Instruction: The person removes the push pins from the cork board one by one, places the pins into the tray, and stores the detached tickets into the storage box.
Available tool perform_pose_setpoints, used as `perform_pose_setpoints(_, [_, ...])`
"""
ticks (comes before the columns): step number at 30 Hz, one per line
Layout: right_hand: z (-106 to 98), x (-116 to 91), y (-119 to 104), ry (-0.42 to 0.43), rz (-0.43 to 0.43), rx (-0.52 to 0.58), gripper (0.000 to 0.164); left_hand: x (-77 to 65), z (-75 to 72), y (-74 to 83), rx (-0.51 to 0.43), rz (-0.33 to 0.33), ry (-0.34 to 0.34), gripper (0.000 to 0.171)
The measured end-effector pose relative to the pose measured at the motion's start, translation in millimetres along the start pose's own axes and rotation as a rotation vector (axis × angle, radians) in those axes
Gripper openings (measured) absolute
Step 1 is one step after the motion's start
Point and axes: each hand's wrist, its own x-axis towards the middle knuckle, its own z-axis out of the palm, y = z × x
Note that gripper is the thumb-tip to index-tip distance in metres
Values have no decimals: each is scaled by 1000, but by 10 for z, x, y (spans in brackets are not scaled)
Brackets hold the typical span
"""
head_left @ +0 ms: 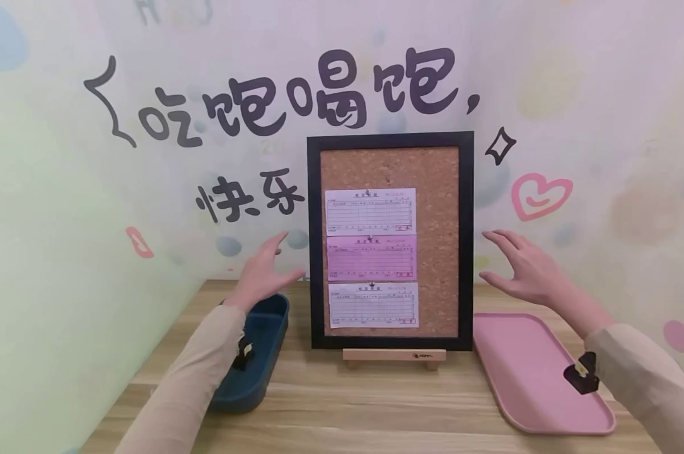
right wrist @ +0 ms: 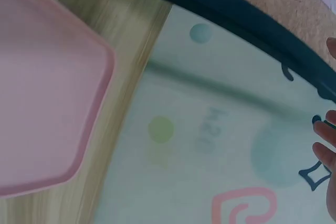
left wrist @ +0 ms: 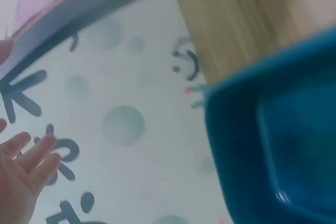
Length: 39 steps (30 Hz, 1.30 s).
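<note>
A black-framed cork board (head_left: 438, 252) stands upright on a small wooden easel (head_left: 393, 355). Three printed slips are pinned in a column on its left part: a white slip (head_left: 370, 217) on top, a pink slip (head_left: 371, 261) in the middle, another white slip (head_left: 372, 312) below. My left hand (head_left: 265, 271) hovers left of the frame, fingers spread and holding nothing. On the other side my right hand (head_left: 526, 268) hangs in the air near the frame's right edge, also holding nothing. Both wrist views show a gap between fingers and frame.
Under my left arm sits a deep blue tray (head_left: 256, 372) with a dark object inside, partly hidden by the sleeve. A flat pink tray (head_left: 537, 378) lies under my right arm. Behind the wooden table (head_left: 376, 410) rises a decorated wall (head_left: 602, 126).
</note>
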Motion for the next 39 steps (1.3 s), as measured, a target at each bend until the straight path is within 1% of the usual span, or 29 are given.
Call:
perform_pose_setpoints(2, [-22, 37, -38, 18, -12, -3, 71, 70, 43, 65, -44, -29, -2, 86])
perform_pose_setpoints(4, [-33, 71, -77, 17, -16, -14, 71, 130, 88, 112, -78, -57, -8, 86])
perform_pose_setpoints(7, [-33, 117, -118, 6, -21, -25, 71, 199, 132, 169, -113, -76, -3, 86])
perform_pose_setpoints(10, [-24, 168, -146, 1, -17, -31, 70, 254, 142, 219, -126, -57, 19, 85])
perform_pose_setpoints(13, [-25, 244, -173, -9, -7, -25, 70, 312, 127, 264, -126, -26, 61, 84])
perform_pose_setpoints(16, [-35, 328, -219, -19, 2, -28, 69, 366, 95, 311, -109, 6, 100, 82])
perform_pose_setpoints(19, [-35, 396, -265, -21, -3, -45, 68, 414, 70, 358, -86, 19, 118, 81])
perform_pose_setpoints(23, [-16, 470, -327, -14, -27, -55, 65, 475, 57, 425, -84, 31, 118, 82])
perform_pose_setpoints(27, [-2, 549, -380, 5, -41, -27, 64, 537, 77, 497, -66, 51, 101, 82])
perform_pose_setpoints(30, [15, 620, -405, 32, -69, -10, 64, 571, 101, 538, -50, 62, 89, 80])
perform_pose_setpoints(33, [41, 716, -442, 44, -83, 11, 63, 590, 110, 549, -44, 64, 96, 78])
perform_pose_setpoints(39, [99, 887, -530, 25, -63, 50, 61, 597, 121, 548, -22, 57, 122, 78])
